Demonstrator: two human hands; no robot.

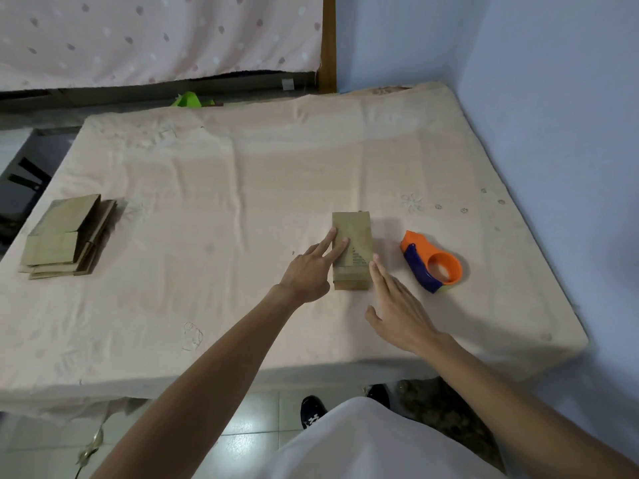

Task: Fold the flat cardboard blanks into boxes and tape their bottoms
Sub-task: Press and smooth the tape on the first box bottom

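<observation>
A small brown cardboard box stands on the cloth-covered table, right of centre. My left hand touches its left side and top with two straight fingers. My right hand lies flat with straight fingers, its fingertips against the box's lower right corner. An orange and blue tape dispenser rests on the cloth just right of the box, apart from both hands. A stack of flat cardboard blanks lies at the table's left edge.
A blue wall runs close along the table's right side. A patterned pink curtain hangs behind the table, with a green object at the far edge. Dark chairs stand off the left side. Tiled floor and my shoes show below.
</observation>
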